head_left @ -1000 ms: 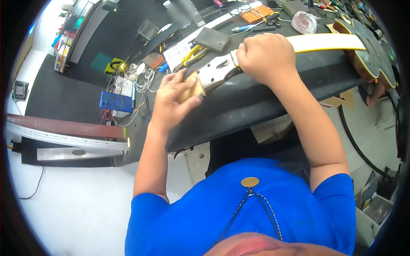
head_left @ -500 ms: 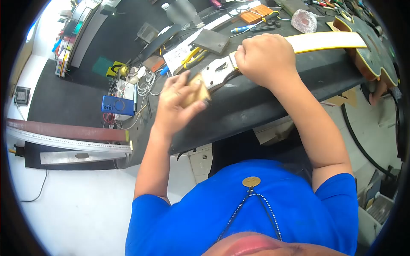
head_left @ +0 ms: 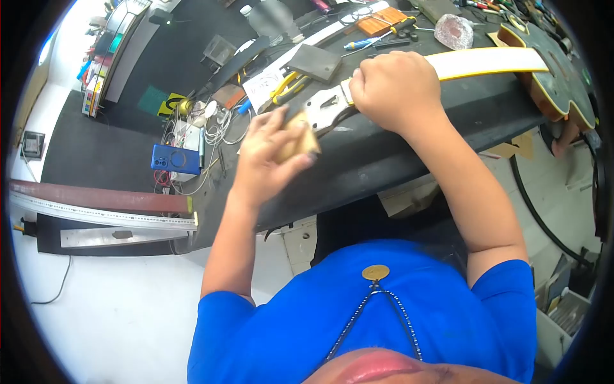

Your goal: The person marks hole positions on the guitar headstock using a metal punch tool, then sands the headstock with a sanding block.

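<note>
An electric guitar lies across the bench, its dark body [head_left: 563,83] at the far right and its neck [head_left: 486,63] covered by a white strip with yellow edges. My right hand [head_left: 396,83] is closed in a fist around the neck near the headstock [head_left: 325,109], which has tuner holes and a slot by the nut. My left hand [head_left: 268,147] pinches a tan, blurred piece that looks like sandpaper [head_left: 297,137] against the end of the headstock. Its fingers are bent around the piece, and the headstock's tip is hidden behind it.
Yellow-handled pliers [head_left: 289,86], a grey block [head_left: 315,63] and a screwdriver [head_left: 384,37] lie behind the neck. To the left are tangled cables [head_left: 219,125] and a blue phone [head_left: 175,159]. A long ruler [head_left: 102,212] rests at the bench's left end.
My left hand and the tan piece have shifted very slightly along the headstock toward the right. My right hand stays around the neck, a touch further left.
</note>
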A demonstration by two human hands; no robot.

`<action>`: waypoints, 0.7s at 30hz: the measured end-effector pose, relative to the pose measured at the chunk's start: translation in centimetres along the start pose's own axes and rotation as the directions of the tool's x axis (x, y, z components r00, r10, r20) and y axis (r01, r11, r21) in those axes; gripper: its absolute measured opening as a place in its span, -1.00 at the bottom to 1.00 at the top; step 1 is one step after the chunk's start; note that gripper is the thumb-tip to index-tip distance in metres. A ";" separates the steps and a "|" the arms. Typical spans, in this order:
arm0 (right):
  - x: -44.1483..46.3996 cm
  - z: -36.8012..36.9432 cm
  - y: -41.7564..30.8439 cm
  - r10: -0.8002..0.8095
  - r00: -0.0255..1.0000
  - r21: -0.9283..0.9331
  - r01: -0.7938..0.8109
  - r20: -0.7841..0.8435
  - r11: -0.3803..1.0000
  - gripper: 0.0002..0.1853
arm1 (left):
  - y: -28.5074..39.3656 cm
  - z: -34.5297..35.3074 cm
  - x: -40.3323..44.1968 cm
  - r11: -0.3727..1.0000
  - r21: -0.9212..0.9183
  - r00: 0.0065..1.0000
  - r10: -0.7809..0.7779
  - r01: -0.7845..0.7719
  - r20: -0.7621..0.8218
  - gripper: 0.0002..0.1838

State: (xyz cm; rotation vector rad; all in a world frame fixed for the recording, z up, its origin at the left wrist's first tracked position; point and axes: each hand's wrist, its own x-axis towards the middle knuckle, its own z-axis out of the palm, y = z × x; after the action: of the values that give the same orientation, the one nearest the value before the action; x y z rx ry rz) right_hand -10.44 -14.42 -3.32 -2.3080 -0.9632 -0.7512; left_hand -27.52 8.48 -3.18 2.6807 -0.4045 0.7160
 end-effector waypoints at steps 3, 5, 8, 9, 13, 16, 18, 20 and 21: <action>0.1 0.3 -0.1 0.010 1.000 -0.027 -0.010 -0.006 1.000 -0.59 | -1.5 0.2 1.5 0.989 0.012 0.989 -0.144 0.144 0.018 -0.46; -0.1 0.3 -0.4 0.002 1.000 -0.013 -0.001 0.010 1.000 -0.59 | 1.3 0.5 1.6 0.999 -0.016 0.999 -0.039 0.039 0.003 -0.45; 0.1 0.0 0.1 0.016 1.000 -0.015 -0.015 0.014 1.000 -0.58 | -1.0 -0.2 -0.8 0.999 -0.002 0.999 -0.041 0.041 0.010 -0.44; 0.3 -0.1 0.1 0.026 0.999 -0.041 -0.026 0.019 0.999 -0.58 | -1.7 0.0 0.2 0.997 0.005 0.997 -0.073 0.073 0.010 -0.44; 0.2 -0.2 -0.2 0.021 0.999 0.005 -0.021 0.040 1.000 -0.57 | 1.2 0.7 2.5 1.000 -0.025 1.000 0.019 -0.019 -0.005 -0.41; 0.2 0.2 0.0 0.019 0.999 -0.007 -0.019 0.035 1.000 -0.57 | -2.5 0.0 -0.1 0.999 -0.034 1.000 -0.007 0.007 0.012 -0.40; 0.3 0.2 0.2 0.027 1.000 -0.015 -0.027 0.011 1.000 -0.57 | -2.0 0.2 2.0 0.989 0.009 0.989 -0.145 0.144 0.032 -0.42; 0.2 0.3 -0.4 0.016 1.000 -0.004 -0.016 0.008 1.000 -0.58 | 0.3 1.4 2.9 1.000 -0.009 1.000 -0.009 0.009 -0.011 -0.43; 0.1 0.2 -0.4 0.009 1.000 -0.003 -0.009 0.007 1.000 -0.58 | 1.9 0.8 2.5 0.999 0.021 0.999 0.037 -0.037 -0.001 -0.42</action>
State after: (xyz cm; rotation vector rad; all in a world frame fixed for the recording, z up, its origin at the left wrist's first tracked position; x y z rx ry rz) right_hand -10.60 -13.99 -3.32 -2.3183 -0.9544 -0.7414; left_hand -25.80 6.02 -2.06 2.6990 -0.4495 0.7369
